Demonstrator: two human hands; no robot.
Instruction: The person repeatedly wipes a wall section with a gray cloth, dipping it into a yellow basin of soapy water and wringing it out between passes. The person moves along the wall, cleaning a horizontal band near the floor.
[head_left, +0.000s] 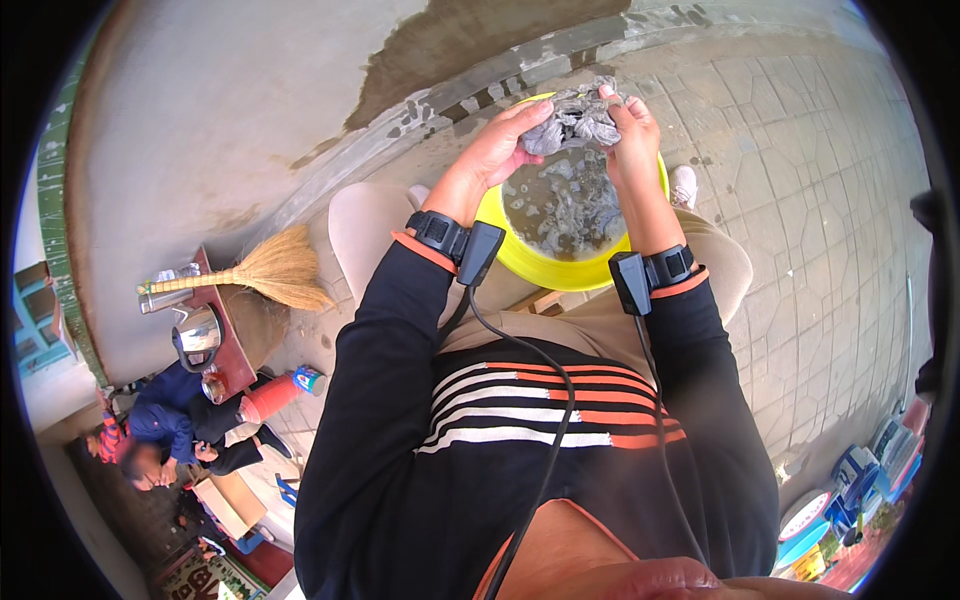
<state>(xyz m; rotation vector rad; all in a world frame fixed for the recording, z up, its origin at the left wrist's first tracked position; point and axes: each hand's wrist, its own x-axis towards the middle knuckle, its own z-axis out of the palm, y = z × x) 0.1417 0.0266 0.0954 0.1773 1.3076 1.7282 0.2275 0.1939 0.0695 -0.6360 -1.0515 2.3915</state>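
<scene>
Between my two hands is a bunched, wet grey cloth (574, 129), raised above a yellow plastic basin (551, 271). My left hand (510, 139) grips its left side with the thumb on top. On the other side, my right hand (630, 127) pinches the cloth between thumb and fingers. Cloudy, sudsy water (559, 199) fills the basin, with foam or grey fabric showing at its surface; I cannot tell which. The basin stands between my knees.
At left, a straw broom (277, 270) lies across a small red table (236, 352) holding an electric kettle (199, 337). A red thermos (270, 397) is beside it. Seated people (169, 420) are at lower left. Basins (806, 514) stand at lower right. A wall (225, 97) rises ahead.
</scene>
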